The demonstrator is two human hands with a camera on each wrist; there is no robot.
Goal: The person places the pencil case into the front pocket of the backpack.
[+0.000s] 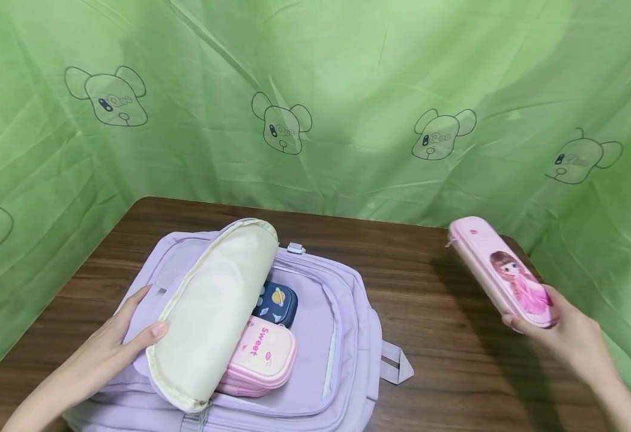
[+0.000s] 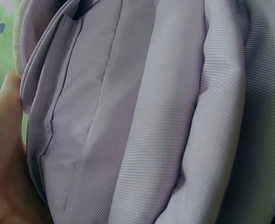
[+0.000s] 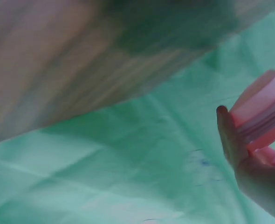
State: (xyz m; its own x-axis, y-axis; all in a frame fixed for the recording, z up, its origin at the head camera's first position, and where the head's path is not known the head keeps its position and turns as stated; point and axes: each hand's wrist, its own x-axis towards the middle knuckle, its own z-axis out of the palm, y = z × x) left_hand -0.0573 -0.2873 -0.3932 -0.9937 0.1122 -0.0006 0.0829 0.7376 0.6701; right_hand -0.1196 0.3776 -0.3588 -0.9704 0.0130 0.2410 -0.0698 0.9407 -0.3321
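A lilac backpack lies on the table, its pocket flap folded back with the cream lining showing. My left hand rests on the bag's left side, thumb and index finger spread, the thumb touching the flap's edge. Its other fingers are hidden. Inside the pocket are a pink pencil case marked "Sweet" and a navy case with planets, both partly covered by the flap. At the right, my right hand grips the near end of a pink pencil case with a doll picture, held above the table.
The dark wooden table is backed by a green curtain printed with bear heads, which also hangs at both sides. A lilac strap end sticks out from the backpack's right side.
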